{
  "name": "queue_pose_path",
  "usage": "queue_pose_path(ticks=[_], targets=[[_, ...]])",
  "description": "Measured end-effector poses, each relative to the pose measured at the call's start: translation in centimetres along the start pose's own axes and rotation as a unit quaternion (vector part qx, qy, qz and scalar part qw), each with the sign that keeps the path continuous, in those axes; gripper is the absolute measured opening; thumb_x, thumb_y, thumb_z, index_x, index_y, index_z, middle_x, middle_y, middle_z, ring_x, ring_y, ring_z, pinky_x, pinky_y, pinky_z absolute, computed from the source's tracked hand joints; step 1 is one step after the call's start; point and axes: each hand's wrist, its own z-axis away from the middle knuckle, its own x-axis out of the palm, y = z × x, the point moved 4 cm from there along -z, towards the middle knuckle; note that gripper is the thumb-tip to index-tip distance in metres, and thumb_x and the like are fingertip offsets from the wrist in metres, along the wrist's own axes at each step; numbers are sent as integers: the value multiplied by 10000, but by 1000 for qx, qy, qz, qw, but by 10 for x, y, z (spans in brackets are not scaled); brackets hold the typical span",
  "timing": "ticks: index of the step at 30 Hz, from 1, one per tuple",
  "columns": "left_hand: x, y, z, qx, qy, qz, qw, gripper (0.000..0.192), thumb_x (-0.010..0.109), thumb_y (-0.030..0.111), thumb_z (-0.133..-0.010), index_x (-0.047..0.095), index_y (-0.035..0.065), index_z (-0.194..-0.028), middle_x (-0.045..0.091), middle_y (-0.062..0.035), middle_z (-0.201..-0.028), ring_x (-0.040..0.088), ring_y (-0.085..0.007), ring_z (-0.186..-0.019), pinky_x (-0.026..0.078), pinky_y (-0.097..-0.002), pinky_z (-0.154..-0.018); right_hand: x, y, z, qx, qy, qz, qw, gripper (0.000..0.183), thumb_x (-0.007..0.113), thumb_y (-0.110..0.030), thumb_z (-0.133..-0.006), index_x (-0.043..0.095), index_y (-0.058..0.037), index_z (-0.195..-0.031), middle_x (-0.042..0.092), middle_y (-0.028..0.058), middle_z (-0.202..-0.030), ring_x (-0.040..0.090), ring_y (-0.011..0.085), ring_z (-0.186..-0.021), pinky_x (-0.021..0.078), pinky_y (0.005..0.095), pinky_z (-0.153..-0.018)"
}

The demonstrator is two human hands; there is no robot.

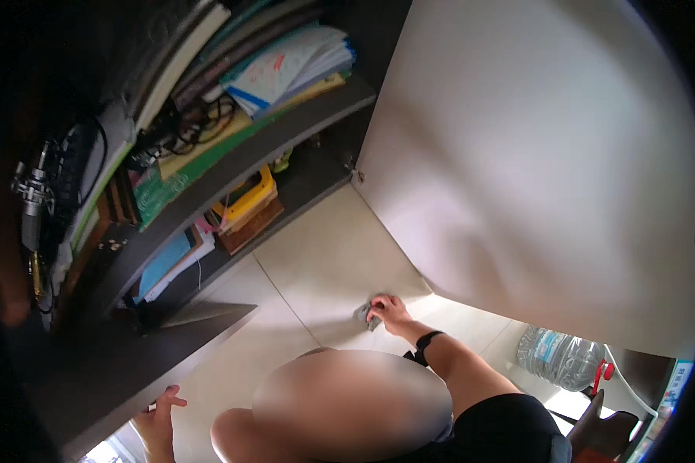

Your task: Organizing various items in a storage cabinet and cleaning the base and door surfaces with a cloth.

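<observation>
My right hand [390,317] is low over the tiled floor, its fingers closed around a crumpled grey cloth [374,321] that touches the tiles. A black band [425,342] circles that wrist. At the lower left, my left hand [157,421] grips the edge of a dark cabinet door [150,364]; some of its fingers are hidden by the door. A second cabinet door [521,150], pale on its inner face, stands swung out on the right. Between them is the dark cabinet's lower shelf [313,173], just above the floor [278,312].
Books and papers [289,72], with tangled black cables [208,124], fill the upper shelf. A yellow-framed object [252,197] and a blue folder [165,263] sit below. At left is a microphone [33,202]. A large clear water bottle [559,356] with a red handle lies right.
</observation>
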Motion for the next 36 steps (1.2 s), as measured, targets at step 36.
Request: queue_pose_path(ticks=[36], targets=[[27, 228, 93, 92, -572, 27, 814, 255, 586, 216, -964, 640, 6, -1097, 725, -114, -932, 703, -194, -806, 544, -322, -740, -622, -409, -60, -82, 484, 187, 851, 363, 606, 47, -749, 582, -6, -1108, 589, 117, -1118, 523, 315, -1044, 477, 387, -876]])
